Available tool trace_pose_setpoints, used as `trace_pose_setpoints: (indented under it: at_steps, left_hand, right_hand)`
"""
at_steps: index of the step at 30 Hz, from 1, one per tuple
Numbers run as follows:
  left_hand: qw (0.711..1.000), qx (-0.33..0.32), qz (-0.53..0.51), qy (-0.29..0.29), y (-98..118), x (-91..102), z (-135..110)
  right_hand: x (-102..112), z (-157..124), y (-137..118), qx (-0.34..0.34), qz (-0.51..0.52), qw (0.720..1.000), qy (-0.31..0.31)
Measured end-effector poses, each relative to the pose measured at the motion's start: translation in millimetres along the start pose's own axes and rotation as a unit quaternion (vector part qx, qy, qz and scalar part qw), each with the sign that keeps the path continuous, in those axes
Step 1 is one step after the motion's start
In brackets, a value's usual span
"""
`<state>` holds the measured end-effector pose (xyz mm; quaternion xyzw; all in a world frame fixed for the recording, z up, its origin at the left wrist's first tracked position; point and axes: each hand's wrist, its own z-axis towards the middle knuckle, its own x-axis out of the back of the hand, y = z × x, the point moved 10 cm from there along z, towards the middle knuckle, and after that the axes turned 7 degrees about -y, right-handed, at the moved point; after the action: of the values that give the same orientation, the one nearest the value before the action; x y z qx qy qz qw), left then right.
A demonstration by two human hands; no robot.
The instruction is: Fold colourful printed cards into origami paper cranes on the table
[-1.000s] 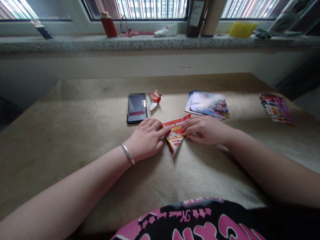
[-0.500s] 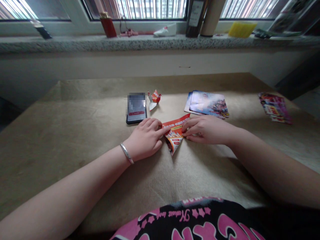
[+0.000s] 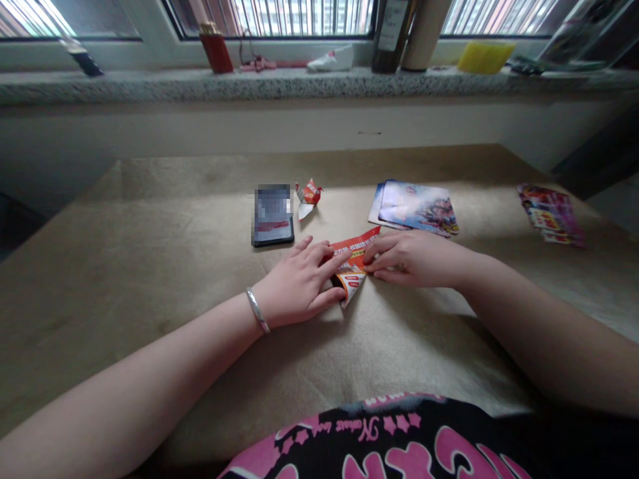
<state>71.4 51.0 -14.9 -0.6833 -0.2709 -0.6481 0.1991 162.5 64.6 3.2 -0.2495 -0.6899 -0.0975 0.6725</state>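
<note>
Creasing step, as I judge it: left hand (image 3: 299, 283) flat, fingers spread, pressing folded flyer (image 3: 353, 266) onto table (image 3: 150, 253) centre; right hand (image 3: 409, 259) pinching its right edge; next calls for aligned edges, firm pressure.

**What You Cannot Make Out**

Your left hand (image 3: 299, 283) covers the left side of the folded paper (image 3: 351, 285), and your right hand (image 3: 409, 258) hides its right corner. The phone (image 3: 272, 216) screen is blurred. The top edge cuts off the dark bottle (image 3: 389, 33) on the windowsill (image 3: 150, 83).
</note>
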Motion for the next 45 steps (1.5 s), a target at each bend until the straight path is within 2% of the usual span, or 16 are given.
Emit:
trace_pose_setpoints:
  at_steps: [9, 14, 18, 25, 45]
  left_hand:
    - [0.999, -0.020, -0.037, -0.015, 0.5, 1.4, 2.6]
    - [0.996, -0.069, -0.051, -0.009, 13.1, -3.3, 2.6]
    - [0.995, -0.082, -0.062, -0.018, 14.8, -8.0, 1.9]
    - [0.993, -0.105, -0.052, 0.001, 15.6, -6.2, -0.3]
    - [0.996, -0.086, -0.020, -0.015, 16.3, -11.1, -1.0]
  right_hand:
    - [3.0, -0.9, 0.0, 0.001, -0.001, 1.000, 0.018]
    - [4.6, -0.9, -1.7, 0.004, -0.004, 1.000, 0.016]
    - [3.6, -0.3, -0.5, 0.001, -0.006, 1.000, 0.013]
    - [5.3, -0.3, -0.7, 0.011, 0.011, 1.000, 0.023]
    - [9.8, -2.8, -4.2, -0.022, -0.022, 0.999, 0.040]
